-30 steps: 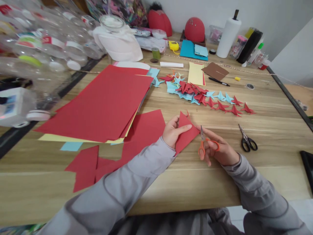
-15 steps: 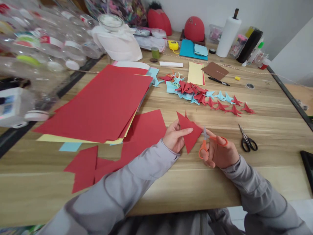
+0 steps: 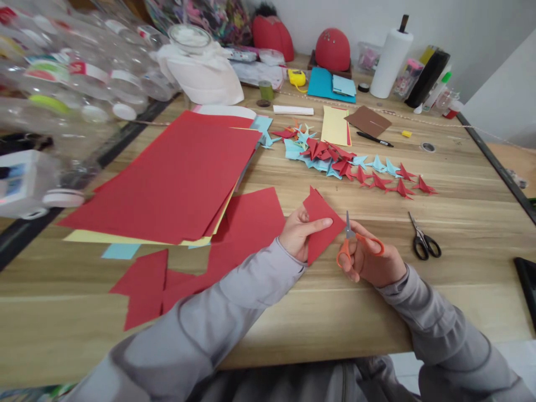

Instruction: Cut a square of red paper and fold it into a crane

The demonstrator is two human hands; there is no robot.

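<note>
My left hand (image 3: 298, 233) pinches a folded piece of red paper (image 3: 322, 223), thumb on top and fingers behind. Close to the paper's right corner, my right hand (image 3: 377, 258) holds orange-handled scissors (image 3: 347, 237), with fingers in the loops and the blades pointing up and away from me. Whether the blades touch the paper I cannot tell. Beyond my hands lie folded red paper cranes (image 3: 380, 181) and light blue paper cranes (image 3: 377, 163), some in rows and some in a heap.
Large red sheets (image 3: 167, 178) are stacked at left, with cut red pieces (image 3: 144, 285) in front. Black-handled scissors (image 3: 425, 243) lie to the right. Plastic bottles (image 3: 87, 72) crowd the left edge. A black pen (image 3: 374, 139) and a tape roll (image 3: 427, 147) lie farther back.
The red paper has turned in my left hand, and its lower tip now sits farther left. My right hand with the scissors has shifted slightly left, and the blades look closer together.
</note>
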